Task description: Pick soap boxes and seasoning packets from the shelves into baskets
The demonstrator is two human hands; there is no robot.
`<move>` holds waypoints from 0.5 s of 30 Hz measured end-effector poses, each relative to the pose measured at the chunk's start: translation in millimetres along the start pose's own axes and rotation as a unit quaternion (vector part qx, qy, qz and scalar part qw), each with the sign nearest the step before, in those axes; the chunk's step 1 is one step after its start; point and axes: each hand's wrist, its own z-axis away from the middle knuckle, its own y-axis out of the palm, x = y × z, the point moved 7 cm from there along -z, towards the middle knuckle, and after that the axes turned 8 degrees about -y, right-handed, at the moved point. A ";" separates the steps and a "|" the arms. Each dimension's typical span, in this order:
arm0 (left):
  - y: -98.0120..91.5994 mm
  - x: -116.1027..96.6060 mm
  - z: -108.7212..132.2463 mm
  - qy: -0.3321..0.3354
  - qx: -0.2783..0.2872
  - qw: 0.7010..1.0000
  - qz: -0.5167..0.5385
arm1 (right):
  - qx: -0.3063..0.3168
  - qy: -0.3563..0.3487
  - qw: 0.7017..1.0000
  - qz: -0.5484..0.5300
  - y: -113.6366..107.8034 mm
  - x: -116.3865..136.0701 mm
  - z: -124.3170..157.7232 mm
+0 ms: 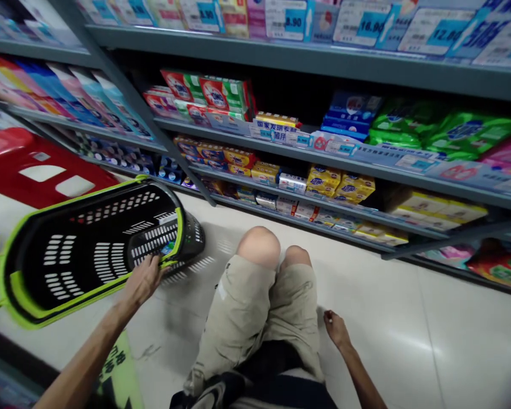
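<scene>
My left hand [145, 279] is closed on the lime-green rim or handle of a black shopping basket [74, 224]. The basket stands to my left, its slotted inside facing up towards me. Low in it, near my fingers, lies a small blue and green item [167, 248], partly hidden. My right hand [335, 328] hangs beside my right leg, over the pale floor, with its fingers curled in. Nothing shows in it, and it touches no goods. My bent knees [259, 247] point at the shelves.
Grey shelves [281, 54] run across in front, holding boxed soaps [215, 94], yellow soap packs [323, 182] and green packs [464, 130]. A red plastic stand or bin [34, 165] is behind the basket at left. A yellow-green floor sticker [121, 369] lies lower left on the tiles [366, 289].
</scene>
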 end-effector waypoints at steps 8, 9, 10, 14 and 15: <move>-0.1 -63.1 34.3 0.088 0.032 0.994 0.051 | -0.041 0.016 0.999 0.021 -82.9 -13.1 -3.5; -1.5 -82.1 38.6 0.107 0.042 0.992 0.051 | -0.041 0.014 0.999 0.017 -81.3 -8.5 -0.4; -1.4 -101.7 43.5 0.125 0.053 0.990 0.049 | -0.041 0.013 0.999 0.012 -77.4 -2.2 2.9; 7.0 -164.9 65.0 0.173 0.083 0.980 0.054 | -0.050 0.004 0.998 -0.023 -59.8 38.6 -2.1; 8.7 -172.7 67.9 0.176 0.088 0.978 0.068 | -0.059 -0.001 0.998 -0.031 -59.6 52.2 -12.3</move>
